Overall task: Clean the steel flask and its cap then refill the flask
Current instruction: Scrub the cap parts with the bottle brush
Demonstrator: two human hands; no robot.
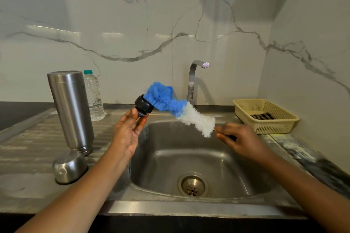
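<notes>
Above the sink (pixel 208 157) at frame centre, the left hand (pixel 126 131) pinches the black cap (pixel 143 107) while the right hand (pixel 241 143) grips a brush (pixel 180 108) pressed into it; cap-scrubbing seems underway, rinsing likely follows; the steel flask (pixel 71 109) stands at left.

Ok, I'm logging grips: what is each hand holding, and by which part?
The left hand pinches the black cap by its narrow lower end; the right hand grips the bottle brush by its handle.

The one wide-angle camera sits on the person's head, close over the steel sink (pixel 180 149), and it looks forward and down toward the tap (pixel 191 81) and the marble wall (pixel 94 15) behind it.
</notes>
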